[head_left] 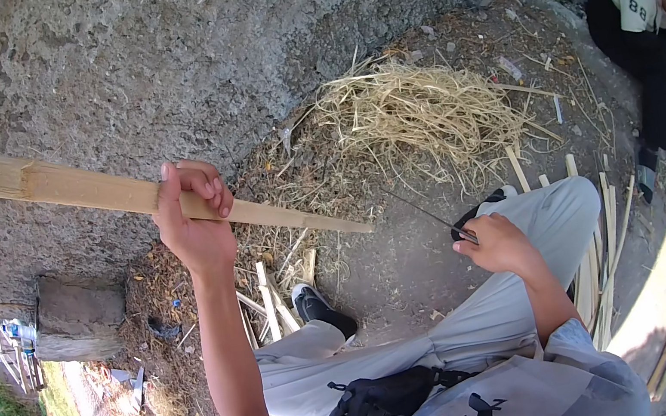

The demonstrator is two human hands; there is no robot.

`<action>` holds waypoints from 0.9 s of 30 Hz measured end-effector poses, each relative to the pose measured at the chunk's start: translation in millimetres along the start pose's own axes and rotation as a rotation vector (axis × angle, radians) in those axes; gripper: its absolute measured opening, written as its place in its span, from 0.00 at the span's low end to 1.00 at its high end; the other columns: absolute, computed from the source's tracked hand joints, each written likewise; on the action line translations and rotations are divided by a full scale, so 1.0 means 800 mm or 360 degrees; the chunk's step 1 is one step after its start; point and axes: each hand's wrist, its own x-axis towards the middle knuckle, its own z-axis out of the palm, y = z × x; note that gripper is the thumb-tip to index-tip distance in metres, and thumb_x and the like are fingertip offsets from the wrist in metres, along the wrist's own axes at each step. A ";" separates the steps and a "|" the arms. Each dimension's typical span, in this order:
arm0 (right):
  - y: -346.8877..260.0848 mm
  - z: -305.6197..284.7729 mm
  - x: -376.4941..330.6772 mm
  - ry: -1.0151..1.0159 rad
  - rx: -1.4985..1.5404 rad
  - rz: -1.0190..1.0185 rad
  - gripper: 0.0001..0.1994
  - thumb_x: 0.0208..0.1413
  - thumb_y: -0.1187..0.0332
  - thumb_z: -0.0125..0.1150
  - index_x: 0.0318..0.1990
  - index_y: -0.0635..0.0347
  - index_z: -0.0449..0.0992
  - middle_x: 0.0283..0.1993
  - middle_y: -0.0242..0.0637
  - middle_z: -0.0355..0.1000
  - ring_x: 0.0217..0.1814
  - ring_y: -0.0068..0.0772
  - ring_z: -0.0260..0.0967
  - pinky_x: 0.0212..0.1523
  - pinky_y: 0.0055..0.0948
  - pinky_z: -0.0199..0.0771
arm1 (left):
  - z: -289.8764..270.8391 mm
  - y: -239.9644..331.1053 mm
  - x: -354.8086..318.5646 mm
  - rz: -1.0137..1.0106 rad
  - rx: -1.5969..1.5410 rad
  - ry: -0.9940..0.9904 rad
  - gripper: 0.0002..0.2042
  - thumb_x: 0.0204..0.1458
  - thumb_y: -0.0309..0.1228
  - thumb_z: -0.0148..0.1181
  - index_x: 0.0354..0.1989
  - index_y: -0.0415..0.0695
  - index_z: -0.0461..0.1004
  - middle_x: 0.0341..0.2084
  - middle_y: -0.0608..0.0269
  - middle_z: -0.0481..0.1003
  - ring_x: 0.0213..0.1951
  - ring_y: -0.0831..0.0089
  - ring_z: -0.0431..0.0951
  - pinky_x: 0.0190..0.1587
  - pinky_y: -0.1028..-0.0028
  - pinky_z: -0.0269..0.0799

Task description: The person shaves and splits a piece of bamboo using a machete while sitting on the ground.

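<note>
Pale wood, maybe split bamboo: one long strip (104, 190) slants from 10 o'clock in to about centre, broad end out, narrow tip in. Left hand (196, 225), at 9 o'clock, has it near its middle, fingers curled around, thumb over; how tight, I can't tell over this feed. Right hand (495, 243), between 3 and 4, is closed round the handle of a thin knife (430, 215), blade pointing to 10, apart from the strip. Heap of shavings (422, 111) at 2, more strips (602, 300) at 4. Step in hand, my call: trimming the strip, blade off the wood. Next move, I'd say, calls for me to see the strip braced and the edge laid on it shallow, left fingers out of its path.
</note>
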 end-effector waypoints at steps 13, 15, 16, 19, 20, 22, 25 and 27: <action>-0.073 0.014 0.012 0.0020 0.0927 -0.0329 0.16 0.61 0.58 0.54 0.35 0.65 0.75 0.21 0.41 0.70 0.20 0.37 0.68 0.24 0.36 0.67 | 0.010 -0.062 -0.004 -0.0026 0.0149 0.0091 0.21 0.58 0.36 0.51 0.14 0.45 0.56 0.15 0.65 0.58 0.22 0.74 0.62 0.18 0.73 0.61; -0.092 0.013 0.013 -0.0094 0.1157 -0.0273 0.17 0.63 0.58 0.52 0.33 0.65 0.74 0.19 0.36 0.69 0.16 0.28 0.66 0.19 0.32 0.65 | 0.009 -0.063 -0.004 -0.0032 0.0186 0.0080 0.21 0.58 0.36 0.51 0.14 0.45 0.56 0.14 0.65 0.58 0.22 0.74 0.62 0.18 0.73 0.62; -0.100 0.012 0.014 -0.0137 0.1292 -0.0340 0.16 0.64 0.59 0.51 0.35 0.65 0.74 0.21 0.32 0.68 0.16 0.21 0.63 0.17 0.26 0.62 | 0.007 -0.063 -0.005 -0.0055 0.0230 0.0073 0.18 0.57 0.38 0.51 0.17 0.43 0.60 0.16 0.64 0.60 0.24 0.72 0.65 0.22 0.72 0.66; -0.122 0.007 0.014 -0.0202 0.1482 -0.0468 0.15 0.65 0.59 0.51 0.35 0.65 0.74 0.22 0.28 0.68 0.16 0.16 0.62 0.15 0.22 0.60 | 0.005 -0.058 0.000 0.0055 0.0373 0.0045 0.14 0.57 0.40 0.52 0.28 0.41 0.66 0.22 0.62 0.65 0.29 0.69 0.70 0.33 0.69 0.73; -0.126 0.005 0.014 -0.0224 0.1536 -0.0517 0.17 0.64 0.58 0.51 0.33 0.64 0.73 0.21 0.28 0.68 0.16 0.17 0.64 0.16 0.23 0.62 | 0.004 -0.055 0.003 0.0177 0.0466 0.0024 0.14 0.56 0.40 0.52 0.34 0.39 0.68 0.26 0.60 0.68 0.33 0.67 0.73 0.40 0.66 0.74; -0.131 0.005 0.015 -0.0239 0.1506 -0.0533 0.16 0.64 0.58 0.52 0.34 0.64 0.73 0.22 0.28 0.69 0.17 0.17 0.64 0.16 0.23 0.63 | 0.001 -0.044 0.006 0.0163 0.0512 0.0050 0.16 0.56 0.40 0.52 0.40 0.38 0.67 0.30 0.58 0.69 0.36 0.66 0.74 0.44 0.64 0.73; -0.136 0.004 0.014 -0.0256 0.1475 -0.0528 0.15 0.64 0.60 0.53 0.35 0.64 0.74 0.22 0.28 0.69 0.17 0.16 0.64 0.17 0.22 0.64 | -0.014 -0.030 0.016 0.0218 0.0543 0.0080 0.19 0.58 0.40 0.50 0.46 0.35 0.67 0.37 0.53 0.71 0.41 0.64 0.75 0.47 0.64 0.72; -0.136 0.004 0.013 -0.0257 0.1474 -0.0514 0.14 0.64 0.60 0.53 0.36 0.64 0.74 0.22 0.28 0.69 0.17 0.16 0.64 0.17 0.22 0.64 | -0.022 -0.021 0.022 0.0258 0.0329 0.0166 0.19 0.61 0.39 0.49 0.47 0.31 0.69 0.40 0.53 0.73 0.43 0.66 0.76 0.47 0.67 0.71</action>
